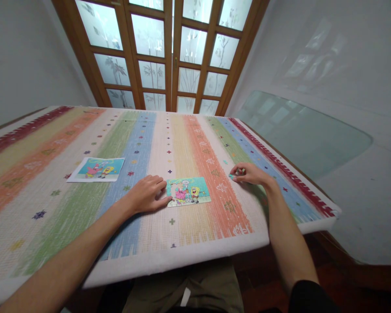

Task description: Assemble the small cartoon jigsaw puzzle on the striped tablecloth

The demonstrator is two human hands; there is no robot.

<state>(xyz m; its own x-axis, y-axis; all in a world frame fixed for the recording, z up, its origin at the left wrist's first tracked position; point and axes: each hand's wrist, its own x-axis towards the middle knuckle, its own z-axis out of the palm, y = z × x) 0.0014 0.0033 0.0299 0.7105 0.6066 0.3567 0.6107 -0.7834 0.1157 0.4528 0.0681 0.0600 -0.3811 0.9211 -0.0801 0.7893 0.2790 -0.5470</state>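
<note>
A mostly assembled cartoon jigsaw puzzle (200, 196) lies flat on the table in front of me, with a pale gap in its left part. My left hand (149, 194) rests at the puzzle's left edge, fingers slightly bent and thumb stretched apart along the lower left side. To the right of the puzzle, my right hand (248, 173) is closed in a pinch on a small teal puzzle piece (231, 176), close to the tablecloth. A loose teal puzzle piece (225, 162) lies just beyond those fingertips.
A printed reference picture (99, 169) of the same cartoon lies to the left. The striped tablecloth (163, 234) covers the table to its front edge. Beyond stand wooden glass-paned doors (169, 56); a pale glass panel (299, 126) is at the right wall.
</note>
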